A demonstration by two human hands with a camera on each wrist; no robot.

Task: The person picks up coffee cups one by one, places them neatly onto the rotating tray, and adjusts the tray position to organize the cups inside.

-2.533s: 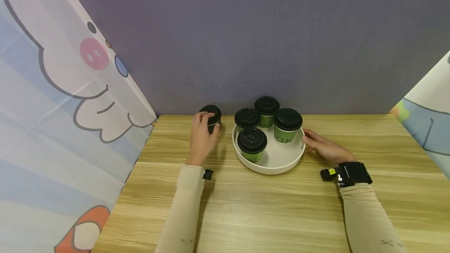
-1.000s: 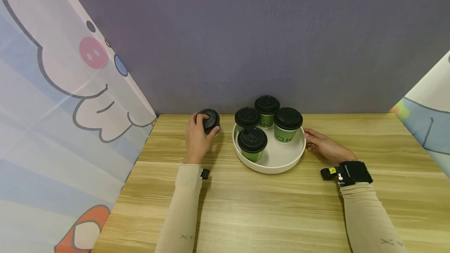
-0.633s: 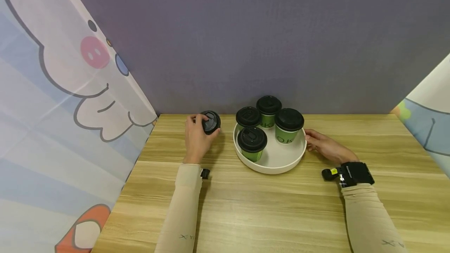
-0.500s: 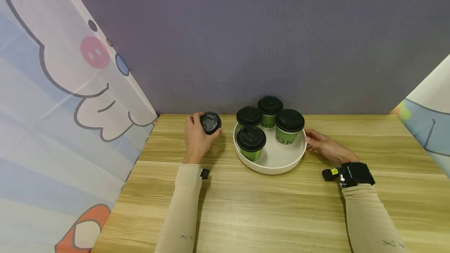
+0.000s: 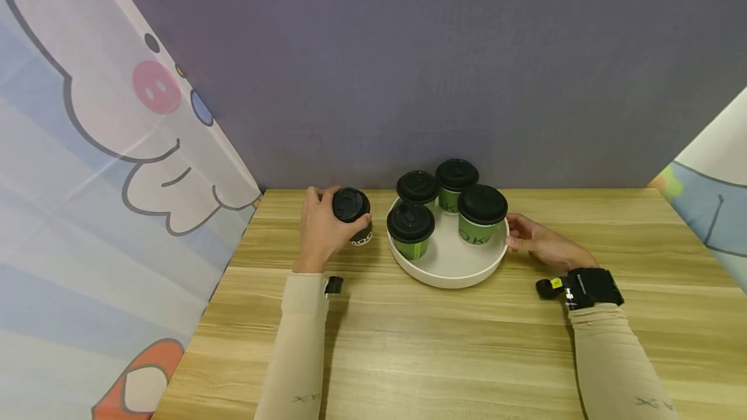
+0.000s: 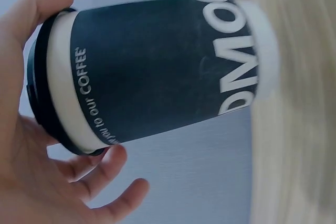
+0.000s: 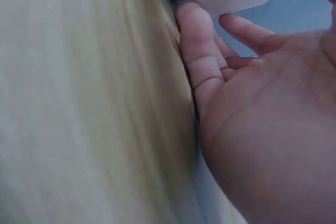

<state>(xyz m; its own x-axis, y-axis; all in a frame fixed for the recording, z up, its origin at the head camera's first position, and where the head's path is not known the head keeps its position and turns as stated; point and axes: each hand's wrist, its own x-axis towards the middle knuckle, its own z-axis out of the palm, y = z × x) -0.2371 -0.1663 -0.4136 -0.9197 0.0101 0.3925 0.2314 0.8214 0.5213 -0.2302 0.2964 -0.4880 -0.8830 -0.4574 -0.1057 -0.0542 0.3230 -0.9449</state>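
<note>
Gripping a tilted dark coffee cup [image 5: 354,215] by its lid end, the left hand [image 5: 320,229] curled around it; the right hand's [image 5: 539,244] relaxed fingers touched the white tray [image 5: 452,272] rim.

Four lidded cups [image 5: 410,231] stand in the tray [image 5: 449,270] on the table [image 5: 443,349]; a fifth cup [image 5: 353,214] is just left of it.

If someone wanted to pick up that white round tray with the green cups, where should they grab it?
Probably by the rim of the white round tray, both hands on opposite sides. The four green paper cups with black lids crowd its far half, so a level lift suits. The right hand already touches the right edge.
</note>
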